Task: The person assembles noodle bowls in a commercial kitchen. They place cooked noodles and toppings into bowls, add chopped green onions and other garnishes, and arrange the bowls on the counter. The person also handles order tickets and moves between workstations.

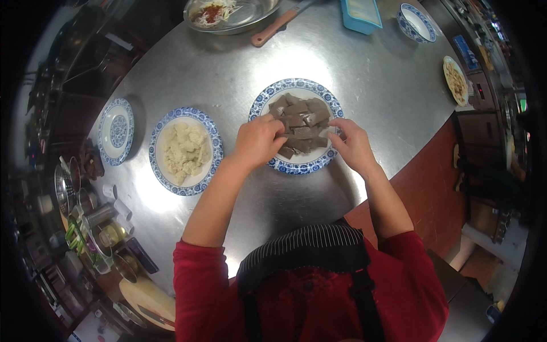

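A round blue-and-white plate (pixel 333 159) holds a pile of grey-brown, smooth, flat-cut pieces of food (pixel 301 121), whose kind I cannot tell. My left hand (pixel 257 141) is at the pile's left side, its fingers curled in against the pieces. Whatever lies between those fingertips is hidden. Across the plate my right hand (pixel 353 145) touches the pile's right edge with bent fingers; a gap shows between its thumb and forefinger.
To the left stand a patterned plate of pale, crumbly food (pixel 185 151) and a bare patterned plate (pixel 115 131). At the back are a metal basin (pixel 242 20), a wooden-handled knife (pixel 276 27), a light-blue container (pixel 362 16) and a bowl (pixel 416 24). A dish of shredded food (pixel 456 80) sits right.
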{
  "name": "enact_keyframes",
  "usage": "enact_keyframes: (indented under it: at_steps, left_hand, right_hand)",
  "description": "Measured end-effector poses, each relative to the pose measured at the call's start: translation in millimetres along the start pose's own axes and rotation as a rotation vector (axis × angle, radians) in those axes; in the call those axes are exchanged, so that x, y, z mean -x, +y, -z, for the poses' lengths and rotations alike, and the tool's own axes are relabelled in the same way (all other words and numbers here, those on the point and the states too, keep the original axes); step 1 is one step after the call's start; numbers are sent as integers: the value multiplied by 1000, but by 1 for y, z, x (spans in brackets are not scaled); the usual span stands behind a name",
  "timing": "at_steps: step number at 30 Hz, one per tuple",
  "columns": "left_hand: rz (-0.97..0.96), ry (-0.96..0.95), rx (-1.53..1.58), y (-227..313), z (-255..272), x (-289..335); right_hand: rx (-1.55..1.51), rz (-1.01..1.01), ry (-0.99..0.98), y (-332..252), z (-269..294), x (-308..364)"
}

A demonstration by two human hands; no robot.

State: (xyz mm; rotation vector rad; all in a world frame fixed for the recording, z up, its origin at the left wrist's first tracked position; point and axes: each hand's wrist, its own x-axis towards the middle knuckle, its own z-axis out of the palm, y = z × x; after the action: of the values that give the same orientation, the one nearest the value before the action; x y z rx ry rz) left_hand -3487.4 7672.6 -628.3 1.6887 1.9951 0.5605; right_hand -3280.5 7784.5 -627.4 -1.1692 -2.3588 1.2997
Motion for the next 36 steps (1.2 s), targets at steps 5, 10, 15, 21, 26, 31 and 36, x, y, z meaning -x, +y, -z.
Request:
enact_keyframes:
  at_steps: [5,10,15,21,26,31,36]
  left_hand:
    - [113,46,141,-8,22,-20]
    - [248,122,177,-7,18,-1]
    - [173,155,229,1,-11,21]
    - [120,253,317,0,-36,43]
    - [151,299,418,-13,-36,51]
    - [173,307,444,-28,-23,58]
    - [202,314,464,-33,-20,59]
  right_hand:
    - [66,-20,-13,-7,2,-7]
    - [226,96,101,-1,-7,-27]
    - [217,15,107,3,-17,-37]
    - [118,-13,141,-2,-32,-43]
    - [8,-42,63,-21,-46,-45]
    - [-116,24,-49,-60,-55,-52]
    - [-167,-69,-161,-83,-66,-74]
